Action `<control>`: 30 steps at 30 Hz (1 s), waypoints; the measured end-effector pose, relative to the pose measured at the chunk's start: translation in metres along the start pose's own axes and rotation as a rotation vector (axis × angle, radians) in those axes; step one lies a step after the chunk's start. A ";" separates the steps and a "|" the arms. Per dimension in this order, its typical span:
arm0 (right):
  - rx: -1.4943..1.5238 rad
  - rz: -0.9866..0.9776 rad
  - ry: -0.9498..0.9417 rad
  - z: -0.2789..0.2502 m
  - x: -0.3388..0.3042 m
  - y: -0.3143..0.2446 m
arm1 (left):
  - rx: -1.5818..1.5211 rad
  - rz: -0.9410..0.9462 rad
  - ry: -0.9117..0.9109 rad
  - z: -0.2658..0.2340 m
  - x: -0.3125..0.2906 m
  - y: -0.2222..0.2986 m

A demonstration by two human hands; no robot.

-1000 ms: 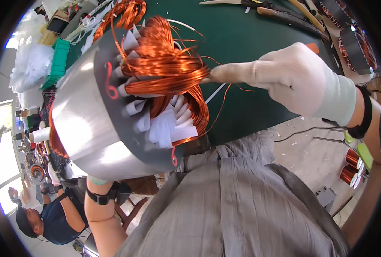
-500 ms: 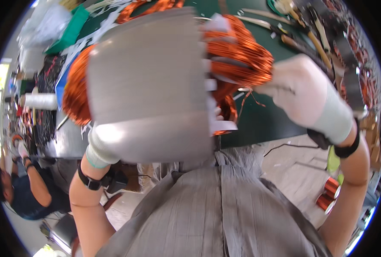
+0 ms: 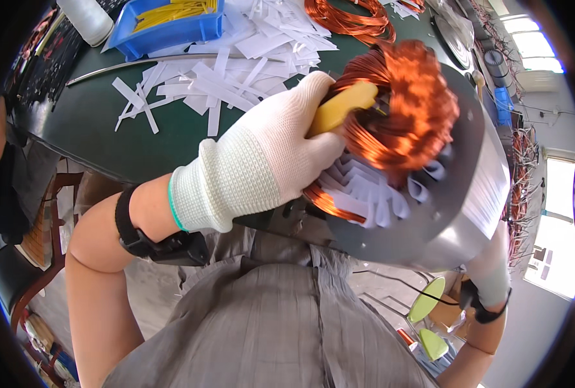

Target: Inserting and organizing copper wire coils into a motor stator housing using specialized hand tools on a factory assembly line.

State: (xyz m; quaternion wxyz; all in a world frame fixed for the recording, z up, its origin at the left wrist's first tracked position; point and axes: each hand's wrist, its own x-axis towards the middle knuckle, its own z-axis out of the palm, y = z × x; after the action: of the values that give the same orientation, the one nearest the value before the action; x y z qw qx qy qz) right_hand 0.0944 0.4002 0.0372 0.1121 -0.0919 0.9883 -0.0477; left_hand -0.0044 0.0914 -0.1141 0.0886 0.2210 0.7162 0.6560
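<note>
A grey metal motor stator (image 3: 423,239) is tilted so that its end faces me. Copper wire coils (image 3: 423,110) bulge from the end, blurred by motion, and folded white paper strips (image 3: 371,191) line its inner slots. My left hand (image 3: 261,149), in a white knit glove, is closed on a yellow flat tool (image 3: 346,108) between thumb and fingers. The tool's tip lies against the coils. My right hand (image 3: 491,265), gloved too, is at the stator's right outer side, its fingers hidden behind the metal.
On the green table (image 3: 74,129) lie scattered white paper strips (image 3: 219,84) and a thin metal rod (image 3: 126,66). A blue bin (image 3: 171,39) holds yellow strips. Copper coils (image 3: 352,19) lie at the back, a white spool (image 3: 84,19) at far left. Green stools (image 3: 426,301) stand on the floor.
The stator has turned from showing its outer side to showing its end, and now sits farther right. My left hand has come from its side to the coils with the yellow tool; my right has left the coils.
</note>
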 end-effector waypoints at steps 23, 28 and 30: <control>-0.111 -0.012 0.031 0.009 0.003 -0.002 | 0.230 0.028 -0.077 -0.025 0.005 0.030; 0.355 0.041 0.025 0.042 0.034 0.014 | 0.615 0.067 0.044 -0.121 0.029 0.036; 0.591 0.141 0.071 0.048 0.027 0.017 | 1.087 -0.040 0.149 -0.171 0.038 0.055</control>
State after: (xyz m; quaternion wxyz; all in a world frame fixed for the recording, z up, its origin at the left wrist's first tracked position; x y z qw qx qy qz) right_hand 0.0762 0.4081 -0.0169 0.1022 0.0152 0.9389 -0.3283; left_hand -0.0988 -0.0438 -0.0329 -0.0770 0.1741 0.9604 0.2035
